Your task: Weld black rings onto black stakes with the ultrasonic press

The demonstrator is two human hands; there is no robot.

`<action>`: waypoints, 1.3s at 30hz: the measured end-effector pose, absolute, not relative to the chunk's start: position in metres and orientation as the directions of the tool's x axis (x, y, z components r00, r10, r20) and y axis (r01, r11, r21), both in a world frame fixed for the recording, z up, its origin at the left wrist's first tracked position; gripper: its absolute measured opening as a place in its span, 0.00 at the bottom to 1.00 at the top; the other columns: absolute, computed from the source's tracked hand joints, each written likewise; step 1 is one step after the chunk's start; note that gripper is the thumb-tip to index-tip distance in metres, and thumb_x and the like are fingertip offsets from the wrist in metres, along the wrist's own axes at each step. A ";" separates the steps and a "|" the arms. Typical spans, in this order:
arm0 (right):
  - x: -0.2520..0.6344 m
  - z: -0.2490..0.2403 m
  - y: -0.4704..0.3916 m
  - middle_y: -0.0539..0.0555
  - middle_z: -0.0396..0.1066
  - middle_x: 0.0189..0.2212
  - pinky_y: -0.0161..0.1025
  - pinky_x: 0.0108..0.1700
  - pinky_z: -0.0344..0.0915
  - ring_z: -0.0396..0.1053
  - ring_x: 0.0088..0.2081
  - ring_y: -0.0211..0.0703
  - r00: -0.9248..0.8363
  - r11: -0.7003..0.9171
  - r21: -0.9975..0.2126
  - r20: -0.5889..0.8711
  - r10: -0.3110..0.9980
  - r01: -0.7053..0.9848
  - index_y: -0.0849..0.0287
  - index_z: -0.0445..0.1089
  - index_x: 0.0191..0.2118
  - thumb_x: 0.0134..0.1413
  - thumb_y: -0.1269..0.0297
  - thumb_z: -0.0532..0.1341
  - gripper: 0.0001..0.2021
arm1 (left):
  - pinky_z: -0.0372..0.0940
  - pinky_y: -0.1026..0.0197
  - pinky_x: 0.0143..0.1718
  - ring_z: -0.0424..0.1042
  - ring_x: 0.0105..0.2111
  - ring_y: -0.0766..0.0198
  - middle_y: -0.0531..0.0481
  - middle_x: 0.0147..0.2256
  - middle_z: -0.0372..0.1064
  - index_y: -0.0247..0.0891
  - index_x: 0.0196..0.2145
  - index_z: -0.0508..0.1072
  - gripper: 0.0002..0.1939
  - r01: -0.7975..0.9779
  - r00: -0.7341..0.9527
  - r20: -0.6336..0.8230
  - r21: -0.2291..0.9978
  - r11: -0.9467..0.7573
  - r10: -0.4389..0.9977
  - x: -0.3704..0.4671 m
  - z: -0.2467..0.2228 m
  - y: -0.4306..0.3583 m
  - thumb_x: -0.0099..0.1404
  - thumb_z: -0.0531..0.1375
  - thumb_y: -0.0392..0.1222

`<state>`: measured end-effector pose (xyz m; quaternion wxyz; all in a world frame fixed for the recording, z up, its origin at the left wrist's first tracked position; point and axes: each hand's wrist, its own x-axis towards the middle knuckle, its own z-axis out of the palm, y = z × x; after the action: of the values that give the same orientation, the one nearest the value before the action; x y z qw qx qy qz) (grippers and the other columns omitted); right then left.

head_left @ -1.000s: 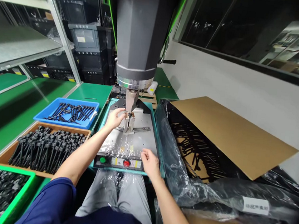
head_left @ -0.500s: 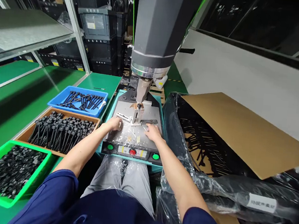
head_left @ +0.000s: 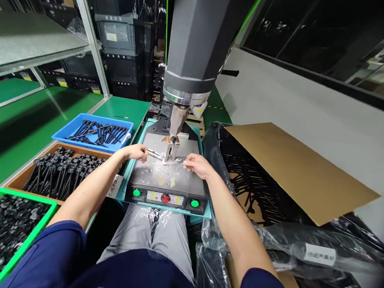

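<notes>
At the centre of the frame, a black round-topped part point(head_left: 173, 139) sits in an upright metal fixture point(head_left: 169, 153), its long axis seemingly vertical beneath the tapered metal horn point(head_left: 177, 119). It lies between and slightly above the left hand point(head_left: 137, 153), curled beside a slotted bar point(head_left: 155, 153), and the slightly nearer right hand point(head_left: 196, 165), fingertips gathered; I cannot tell whether either grasps anything. Below them, the smooth grey metal plate point(head_left: 147, 173) is flat.

The one head-worn camera looks from above the near side of the metal plate point(head_left: 149, 177), facing forward and down, fairly near it; its wide view spans the lap point(head_left: 150, 234) before the plate and crates point(head_left: 120, 39) beyond.
</notes>
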<state>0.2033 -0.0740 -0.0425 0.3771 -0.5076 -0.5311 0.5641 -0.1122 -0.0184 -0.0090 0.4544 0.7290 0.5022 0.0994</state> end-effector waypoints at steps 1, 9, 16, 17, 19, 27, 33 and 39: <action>0.203 -0.036 -0.071 0.47 0.67 0.21 0.29 0.22 0.59 0.68 0.24 0.36 -0.193 -0.173 -0.985 -0.175 0.965 0.026 0.59 0.62 0.26 0.37 0.62 0.71 0.16 | 0.66 0.64 0.28 0.70 0.23 0.64 0.52 0.21 0.70 0.37 0.22 0.68 0.03 0.615 0.477 -0.303 0.785 -0.068 0.825 -0.116 -0.002 -0.017 0.44 0.60 0.34; 0.179 -0.007 -0.028 0.45 0.65 0.20 0.27 0.18 0.57 0.65 0.20 0.32 -0.055 -0.162 -0.973 -0.155 0.986 -0.162 0.59 0.64 0.28 0.40 0.67 0.72 0.14 | 0.67 0.63 0.30 0.68 0.22 0.69 0.54 0.24 0.70 0.35 0.36 0.72 0.18 0.205 0.348 -0.201 0.969 0.135 0.916 -0.140 0.034 0.004 0.44 0.65 0.36; 0.172 0.004 0.015 0.47 0.67 0.21 0.26 0.17 0.57 0.62 0.19 0.30 0.057 -0.113 -0.981 -0.124 0.991 -0.160 0.60 0.65 0.27 0.45 0.65 0.71 0.12 | 0.66 0.65 0.26 0.68 0.22 0.70 0.50 0.27 0.73 0.35 0.33 0.71 0.19 0.173 0.166 -0.098 0.982 0.069 0.981 -0.138 0.039 0.041 0.44 0.71 0.42; 0.172 0.004 0.020 0.47 0.67 0.21 0.26 0.16 0.56 0.62 0.19 0.30 0.074 -0.111 -0.981 -0.124 0.990 -0.158 0.60 0.65 0.27 0.46 0.65 0.71 0.12 | 0.65 0.66 0.25 0.67 0.21 0.71 0.50 0.26 0.73 0.34 0.32 0.71 0.18 0.176 0.137 -0.087 0.983 0.062 0.987 -0.136 0.038 0.046 0.44 0.71 0.44; 0.171 0.002 0.029 0.47 0.67 0.21 0.26 0.15 0.55 0.61 0.18 0.30 0.104 -0.110 -0.982 -0.127 0.986 -0.154 0.59 0.65 0.27 0.46 0.64 0.70 0.12 | 0.65 0.66 0.24 0.65 0.19 0.72 0.49 0.27 0.74 0.34 0.30 0.70 0.17 0.184 0.094 -0.073 0.981 0.054 0.993 -0.131 0.037 0.055 0.46 0.70 0.45; 0.172 -0.013 0.036 0.46 0.66 0.19 0.27 0.15 0.54 0.61 0.17 0.31 0.149 -0.144 -0.978 -0.166 0.975 -0.154 0.59 0.66 0.28 0.44 0.66 0.70 0.11 | 0.68 0.61 0.29 0.72 0.23 0.65 0.44 0.31 0.76 0.33 0.33 0.71 0.14 0.338 -0.047 -0.054 0.939 0.067 0.997 -0.120 0.018 0.068 0.53 0.68 0.44; 0.173 -0.017 0.031 0.46 0.66 0.19 0.27 0.15 0.52 0.61 0.17 0.31 0.154 -0.159 -0.974 -0.184 0.971 -0.163 0.59 0.65 0.27 0.42 0.65 0.71 0.13 | 0.60 0.52 0.55 0.67 0.53 0.49 0.38 0.49 0.71 0.36 0.46 0.71 0.19 0.611 -0.177 0.302 0.780 -0.136 0.937 -0.107 0.015 0.051 0.56 0.63 0.42; 0.171 -0.017 0.026 0.45 0.66 0.19 0.26 0.15 0.53 0.61 0.17 0.30 0.155 -0.171 -0.970 -0.198 0.968 -0.174 0.59 0.66 0.28 0.45 0.67 0.69 0.10 | 0.61 0.52 0.54 0.69 0.49 0.53 0.42 0.45 0.73 0.38 0.43 0.74 0.11 0.692 0.328 0.584 0.387 -0.610 0.743 -0.067 0.014 0.003 0.64 0.57 0.42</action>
<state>0.1711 0.0261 -0.0167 0.5305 -0.5441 -0.3648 0.5379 -0.0666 0.0025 0.0137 0.0337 0.8142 0.4405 0.3766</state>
